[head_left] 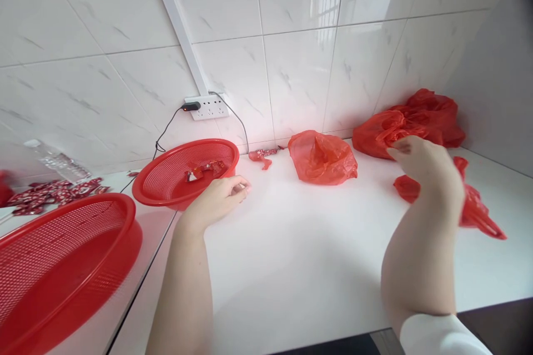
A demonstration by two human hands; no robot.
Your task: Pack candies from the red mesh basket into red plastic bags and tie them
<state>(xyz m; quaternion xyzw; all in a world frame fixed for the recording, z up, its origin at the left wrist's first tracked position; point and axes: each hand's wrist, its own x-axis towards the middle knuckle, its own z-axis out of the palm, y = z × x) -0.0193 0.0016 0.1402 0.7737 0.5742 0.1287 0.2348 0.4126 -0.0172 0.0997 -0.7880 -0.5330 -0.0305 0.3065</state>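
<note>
The bag pile [435,113] lies near the wall [300,77], long axis running left to right, just beyond your right hand [425,163], the nearer one; whether its bent fingers grip plastic cannot be told. Your left hand [220,194], loosely curled around nothing, is beside the small basket [164,175], containing wrapped packets [216,167]; the large basket [62,238] stands farther left.

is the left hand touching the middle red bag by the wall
Apart: the head view shows bare white tabletop between the fingertips of the left hand and the middle red bag.
</note>
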